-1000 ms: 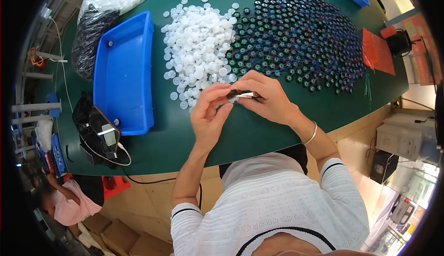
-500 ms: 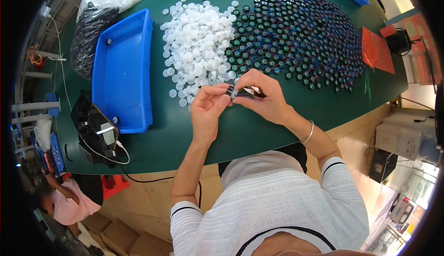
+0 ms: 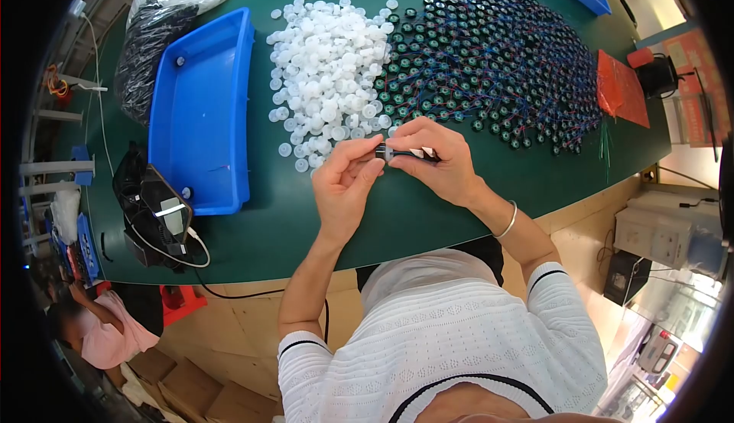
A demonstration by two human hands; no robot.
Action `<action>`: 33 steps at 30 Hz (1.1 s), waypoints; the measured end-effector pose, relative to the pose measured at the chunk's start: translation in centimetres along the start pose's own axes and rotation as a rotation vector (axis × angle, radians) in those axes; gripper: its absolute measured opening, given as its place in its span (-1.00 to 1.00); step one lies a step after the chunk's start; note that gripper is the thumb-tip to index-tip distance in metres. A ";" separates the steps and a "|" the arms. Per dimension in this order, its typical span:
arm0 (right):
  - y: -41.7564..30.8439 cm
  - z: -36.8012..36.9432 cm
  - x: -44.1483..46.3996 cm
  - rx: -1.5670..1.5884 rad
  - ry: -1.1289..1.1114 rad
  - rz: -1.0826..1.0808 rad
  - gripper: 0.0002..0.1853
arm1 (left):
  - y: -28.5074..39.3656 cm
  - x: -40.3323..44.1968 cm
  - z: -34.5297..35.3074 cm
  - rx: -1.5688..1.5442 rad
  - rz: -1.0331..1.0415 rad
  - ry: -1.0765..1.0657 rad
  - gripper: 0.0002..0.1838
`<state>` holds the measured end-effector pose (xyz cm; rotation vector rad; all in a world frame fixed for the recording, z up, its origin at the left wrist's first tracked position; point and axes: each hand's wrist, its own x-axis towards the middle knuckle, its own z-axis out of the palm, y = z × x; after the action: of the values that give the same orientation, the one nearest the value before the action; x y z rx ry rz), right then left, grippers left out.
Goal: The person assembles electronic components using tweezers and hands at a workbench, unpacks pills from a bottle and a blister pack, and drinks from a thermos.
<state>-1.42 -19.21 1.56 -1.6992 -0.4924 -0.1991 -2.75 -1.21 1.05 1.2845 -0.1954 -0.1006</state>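
Note:
My left hand (image 3: 344, 186) pinches a small black round part (image 3: 379, 150) between thumb and fingers. Opposite it, my right hand (image 3: 443, 164) is closed, thumb and index finger pressed against a small pale translucent piece (image 3: 389, 153) at the black part's side. A dark object with whitish pointed ends (image 3: 425, 153) also shows within the right hand's grip; its kind is unclear. Just beyond the fingers lies a heap of translucent white plastic discs (image 3: 329, 63). Right of that spreads a pile of round black-and-green components with red and blue wires (image 3: 489, 63).
A blue tray (image 3: 200, 117) holding a few small black parts stands left on the green table (image 3: 428, 232). Near it are a phone-like device with a cable (image 3: 170, 207) and plastic bags (image 3: 157, 48). A red-orange sheet (image 3: 621, 90) lies right. Another person (image 3: 115, 331) is lower left.
Both hands stay together over the table edge side of the heap. The black part and translucent piece now sit more level and in line between my fingers; the view has shifted slightly.

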 end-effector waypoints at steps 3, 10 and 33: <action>0.2 0.1 0.0 0.003 0.017 0.002 -0.70 | 0.1 -0.1 0.3 0.111 0.103 0.017 -0.69; 0.1 0.5 -0.3 0.232 0.039 0.227 -0.78 | 0.6 -0.2 0.8 0.364 0.280 0.046 -0.73; -0.2 0.0 -0.2 0.405 0.003 0.461 -0.76 | -0.5 0.2 0.9 -0.122 -0.051 0.102 -0.70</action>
<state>-1.69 -19.19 1.66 -1.3680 -0.1148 0.2213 -2.70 -2.24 0.80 1.1701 -0.0679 -0.0896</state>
